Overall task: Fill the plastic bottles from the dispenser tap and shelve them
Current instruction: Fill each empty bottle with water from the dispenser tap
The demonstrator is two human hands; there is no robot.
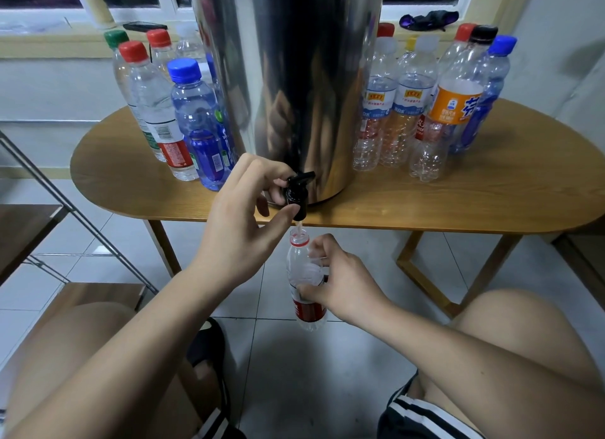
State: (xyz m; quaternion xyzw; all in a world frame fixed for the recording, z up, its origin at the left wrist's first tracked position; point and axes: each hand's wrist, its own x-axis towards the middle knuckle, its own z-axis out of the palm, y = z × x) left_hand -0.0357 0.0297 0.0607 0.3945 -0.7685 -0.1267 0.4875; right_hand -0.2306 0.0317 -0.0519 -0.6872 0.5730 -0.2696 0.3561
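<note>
On the left of the oval wooden table (pixel 491 206), capped bottles (pixel 183 111) are standing beside the shiny cylindrical steel dispenser (pixel 294 78). The left hand (pixel 242 216) is curling its fingers over the black plastic tap (pixel 298 193), thumb pressing under the spout. Below, a thin stream is running into the clear ribbed bottle (pixel 302 271), which the right hand (pixel 340 285) is gripping round its red-labelled middle. Further right, more clear bottles (pixel 425 111) are clustering.

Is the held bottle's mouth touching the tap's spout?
Apart. The head view shows a gap, crossed by a water stream, between the spout of the tap and the mouth of the bottle in the right hand.
</note>
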